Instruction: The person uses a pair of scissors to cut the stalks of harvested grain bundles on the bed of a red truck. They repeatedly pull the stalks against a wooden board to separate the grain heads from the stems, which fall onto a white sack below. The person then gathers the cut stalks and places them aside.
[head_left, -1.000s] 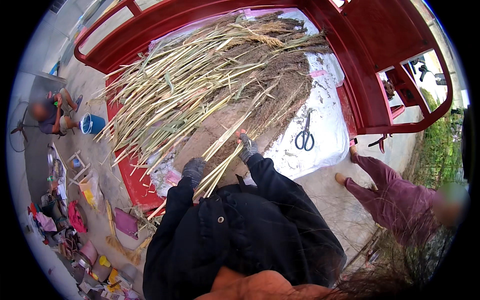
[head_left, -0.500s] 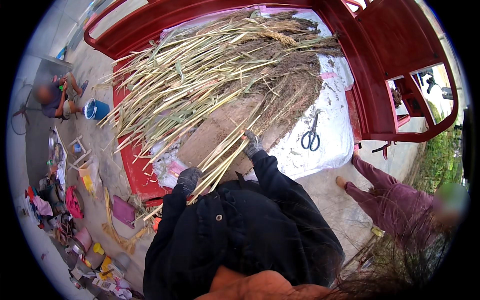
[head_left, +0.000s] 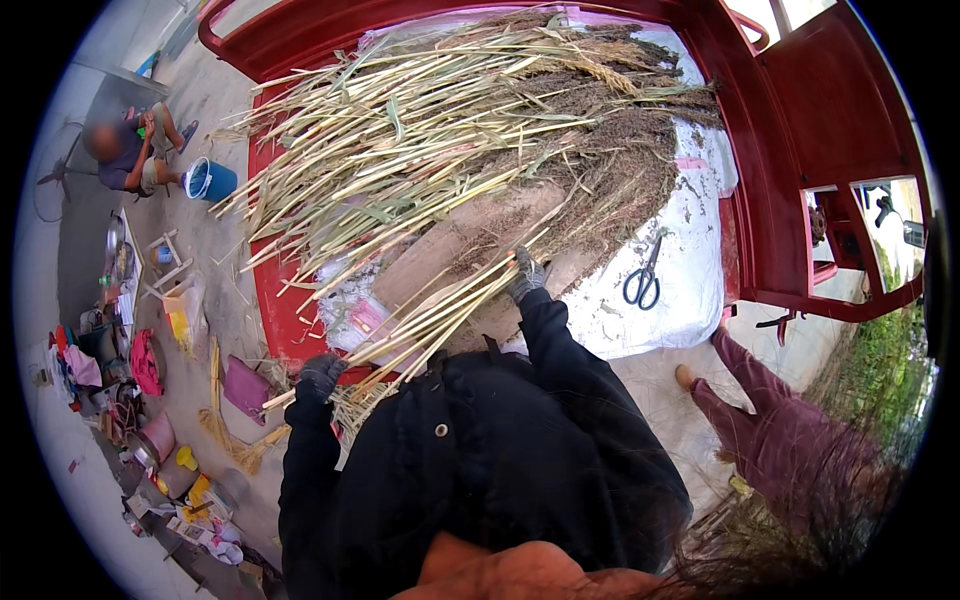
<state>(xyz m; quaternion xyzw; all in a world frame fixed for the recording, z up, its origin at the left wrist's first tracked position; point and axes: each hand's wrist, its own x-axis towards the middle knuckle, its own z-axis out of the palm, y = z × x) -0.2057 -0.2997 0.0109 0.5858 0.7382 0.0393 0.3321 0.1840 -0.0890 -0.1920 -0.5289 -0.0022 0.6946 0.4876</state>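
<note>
My grey-gloved right hand (head_left: pixel 528 279) is closed around thin, pale-yellow plant stalks (head_left: pixel 450 308) before me; I cannot tell whether my grey-gloved left hand (head_left: pixel 320 377), near their lower ends, grips. Keep the stalks parallel.

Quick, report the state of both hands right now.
Left hand: gloved, at the stalks' lower ends; whether it is open or closed on them cannot be told.
Right hand: gloved, closed on the stalks.
</note>
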